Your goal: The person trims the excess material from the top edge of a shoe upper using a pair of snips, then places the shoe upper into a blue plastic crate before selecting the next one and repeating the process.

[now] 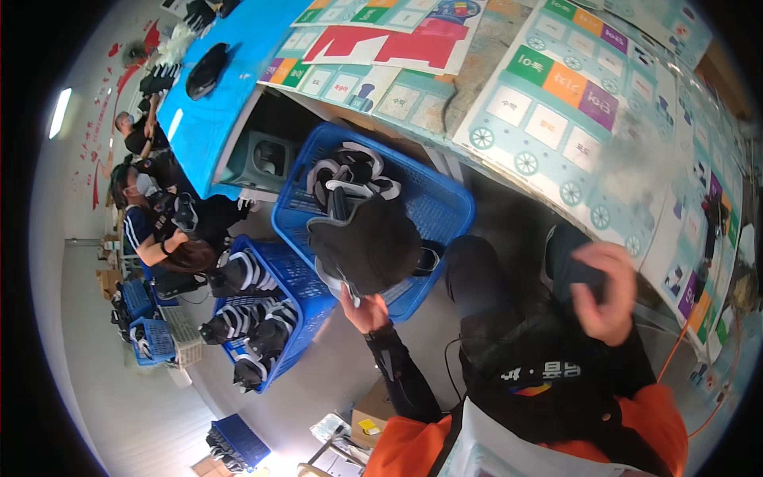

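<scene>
My left hand (366,308) is closed on the lower edge of a rounded black fabric piece (369,248) with a white part along its rim. It looks cap-like, but its exact kind cannot be made out. The piece hangs over a blue plastic basket (457,203), hiding part of it. Inside that basket lie several black pieces with white edging (350,171). My right hand (606,292) is raised to the right, near my dark-clad knee and the table edge. Its fingers are curved and apart, slightly blurred, with nothing visible in them.
Printed sheets cover the worktable (548,111) ahead. A blue-topped table (246,56) carries a black piece (208,70). Left stands another blue basket (314,306), filled with black-and-white pieces. Beyond it, a co-worker (147,211) handles a similar piece. An orange cord (675,350) hangs at right.
</scene>
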A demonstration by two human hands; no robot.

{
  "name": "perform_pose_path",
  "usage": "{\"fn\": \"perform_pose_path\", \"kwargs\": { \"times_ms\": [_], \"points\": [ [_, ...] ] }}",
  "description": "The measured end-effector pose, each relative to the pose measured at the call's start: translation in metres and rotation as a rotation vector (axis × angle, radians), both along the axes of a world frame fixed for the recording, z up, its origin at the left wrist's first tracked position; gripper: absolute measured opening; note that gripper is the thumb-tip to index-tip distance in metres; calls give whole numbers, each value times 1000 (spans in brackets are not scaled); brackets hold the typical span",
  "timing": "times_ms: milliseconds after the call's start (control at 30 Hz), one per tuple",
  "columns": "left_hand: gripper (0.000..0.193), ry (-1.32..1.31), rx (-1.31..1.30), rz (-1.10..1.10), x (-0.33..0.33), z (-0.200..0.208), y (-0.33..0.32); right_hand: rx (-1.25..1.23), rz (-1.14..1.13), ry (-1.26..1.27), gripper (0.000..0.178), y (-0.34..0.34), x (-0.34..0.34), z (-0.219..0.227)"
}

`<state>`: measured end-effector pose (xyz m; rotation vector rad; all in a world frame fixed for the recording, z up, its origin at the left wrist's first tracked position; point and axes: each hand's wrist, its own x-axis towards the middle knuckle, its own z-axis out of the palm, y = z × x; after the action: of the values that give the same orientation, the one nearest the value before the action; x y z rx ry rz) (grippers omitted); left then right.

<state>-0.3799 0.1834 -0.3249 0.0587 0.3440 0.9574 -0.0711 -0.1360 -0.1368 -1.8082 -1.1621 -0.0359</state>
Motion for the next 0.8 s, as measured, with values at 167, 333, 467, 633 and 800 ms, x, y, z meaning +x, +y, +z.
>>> {"fn": "perform_pose_path", "kwargs": {
  "times_ms": [167, 333, 467, 633, 800],
  "points": [
    [45, -21, 242, -106, -23, 33, -52, 9, 406, 193, 89, 72, -14, 7],
    [47, 22, 220, -261, -6, 62, -80, 33, 578, 239, 37, 59, -10, 22],
    [51, 63, 461, -278, 34, 76, -44, 168, 454, 219, 27, 14, -4, 37],
    [45, 178, 526, -96, 112, 168, 21, 593, 52, 462, 56, -77, 18, 55],
    [39, 1033, 1264, 108, 248, 202, 63, 919, -36, 649, 63, -141, 35, 38]
  ]
}}
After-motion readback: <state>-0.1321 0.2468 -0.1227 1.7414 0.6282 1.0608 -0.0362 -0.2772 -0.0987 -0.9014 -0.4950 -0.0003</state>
